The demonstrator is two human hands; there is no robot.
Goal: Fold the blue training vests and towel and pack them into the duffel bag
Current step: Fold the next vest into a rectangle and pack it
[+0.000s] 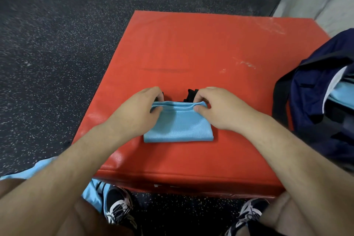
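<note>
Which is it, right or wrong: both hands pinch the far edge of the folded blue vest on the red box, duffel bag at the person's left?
Wrong on one point: the duffel bag sits at the person's right, not left, as the head view shows. The rest holds: the left hand and the right hand pinch the far edge of the folded blue vest on the red box.

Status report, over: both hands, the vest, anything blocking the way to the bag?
Left hand and right hand both pinch far edge of folded vest. Vest lies on red box. Bag open at right; nothing between it and vest.
</note>
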